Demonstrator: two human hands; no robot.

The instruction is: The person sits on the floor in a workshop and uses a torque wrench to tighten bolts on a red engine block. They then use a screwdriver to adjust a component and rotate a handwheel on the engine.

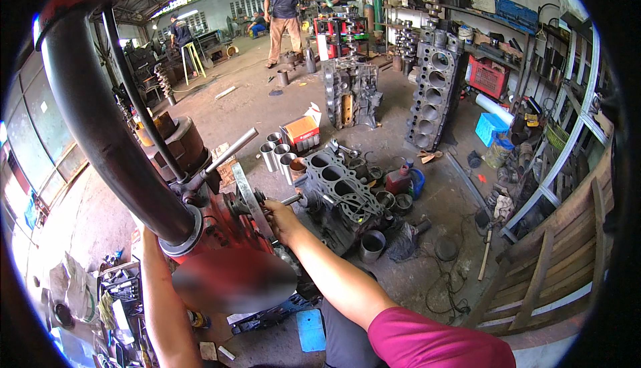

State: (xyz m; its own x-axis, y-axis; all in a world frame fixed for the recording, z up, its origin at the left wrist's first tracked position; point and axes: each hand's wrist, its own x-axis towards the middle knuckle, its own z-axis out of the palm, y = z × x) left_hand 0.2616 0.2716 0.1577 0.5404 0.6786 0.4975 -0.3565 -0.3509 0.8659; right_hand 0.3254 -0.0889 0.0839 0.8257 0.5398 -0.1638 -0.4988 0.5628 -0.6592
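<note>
A red machine (220,224) with a thick dark column (110,128) rises right in front of me. My right hand (283,223) is closed at the lower part of a flat metal bar (248,193) on the machine's right side; its fingers are partly hidden. A short round rod (291,200) sticks out just beyond that hand. My left forearm (163,301) reaches up along the machine's left side, and the hand itself is hidden behind the column's base. Above the flat bar, a longer metal rod (232,149) slants up to the right.
An engine block with a head gasket (344,184) lies on the floor to the right, near several cylinder liners (269,156) and a red-and-white box (300,130). Two engine blocks stand farther off. A wooden pallet (534,274) leans at the right. Tools crowd the lower left; people are behind.
</note>
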